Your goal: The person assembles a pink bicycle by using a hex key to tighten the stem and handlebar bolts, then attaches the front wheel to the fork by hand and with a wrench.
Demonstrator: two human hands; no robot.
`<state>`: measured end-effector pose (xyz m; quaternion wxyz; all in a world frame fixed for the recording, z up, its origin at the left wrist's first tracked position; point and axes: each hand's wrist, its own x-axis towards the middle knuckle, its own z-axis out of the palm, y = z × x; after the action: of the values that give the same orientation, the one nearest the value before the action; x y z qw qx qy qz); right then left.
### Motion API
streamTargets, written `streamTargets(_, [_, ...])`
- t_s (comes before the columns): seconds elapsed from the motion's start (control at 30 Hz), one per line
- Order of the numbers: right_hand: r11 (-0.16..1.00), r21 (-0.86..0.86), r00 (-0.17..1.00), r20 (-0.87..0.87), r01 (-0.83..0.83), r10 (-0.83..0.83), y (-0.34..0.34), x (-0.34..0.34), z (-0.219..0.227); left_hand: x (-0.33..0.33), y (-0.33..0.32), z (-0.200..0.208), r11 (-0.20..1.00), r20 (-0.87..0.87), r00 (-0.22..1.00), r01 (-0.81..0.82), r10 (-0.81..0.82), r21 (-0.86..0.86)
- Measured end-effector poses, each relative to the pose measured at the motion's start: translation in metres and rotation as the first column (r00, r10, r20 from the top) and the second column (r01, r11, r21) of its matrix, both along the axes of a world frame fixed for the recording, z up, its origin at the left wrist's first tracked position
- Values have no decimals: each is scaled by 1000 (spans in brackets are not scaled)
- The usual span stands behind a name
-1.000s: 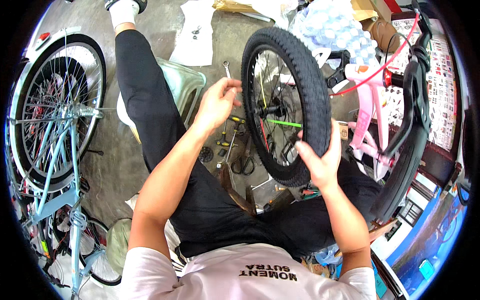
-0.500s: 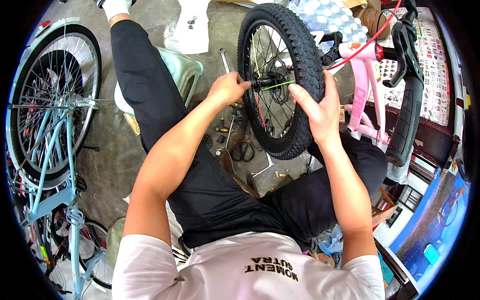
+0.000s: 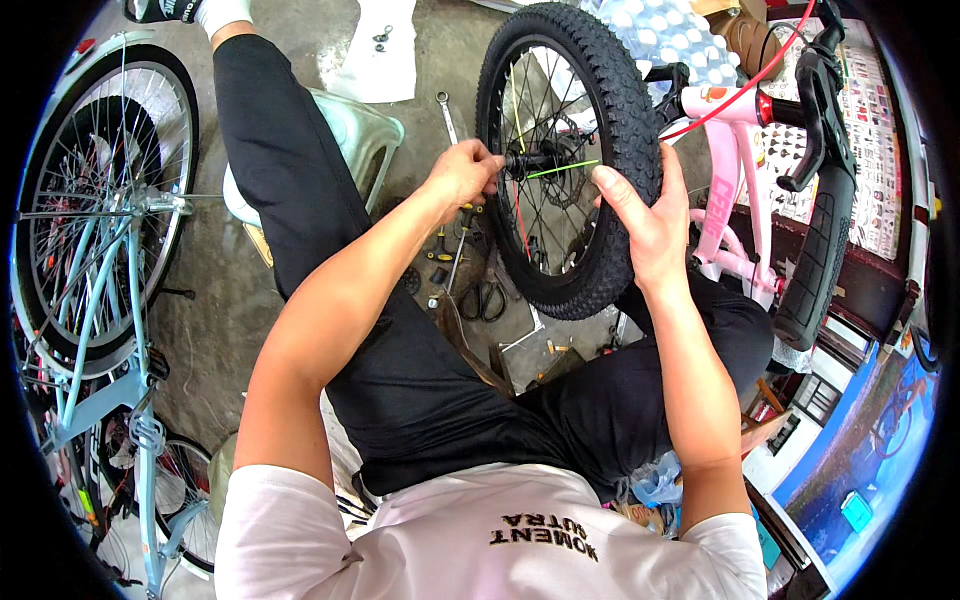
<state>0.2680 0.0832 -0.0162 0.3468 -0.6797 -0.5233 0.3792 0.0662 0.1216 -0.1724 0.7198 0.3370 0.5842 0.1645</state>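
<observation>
A small bicycle wheel with a knobby black tire stands tilted in front of me, above my bent leg. My right hand grips the tire's right side, thumb toward the rim and fingers round the tread. At the left end of the black hub, my left hand is closed in a pinch on the axle end; its fingers cover whatever small part may be there. Most spokes are black, with a green spoke and a few yellow and red ones among them. A disc rotor shows behind the hub.
To the right is a pink bicycle frame with a black handlebar grip. Wrench, scissors and screwdrivers lie on the floor. A pale green stool and a light blue bicycle stand left; bottled water is at the back.
The wheel has shifted slightly to the right, and my right hand moved with it. My left hand stays pinched at the hub's left end.
</observation>
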Motion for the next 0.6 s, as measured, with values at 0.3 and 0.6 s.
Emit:
streamTargets(0.3, [1000,4,998,-60,10,-10,0,4,0,-3,9,-9,988,27,999,48,-45,-150])
streamTargets(0.6, [998,-32,965,-256,53,-59,6,1,6,3,4,-31,960,-239,958,-95,160,262])
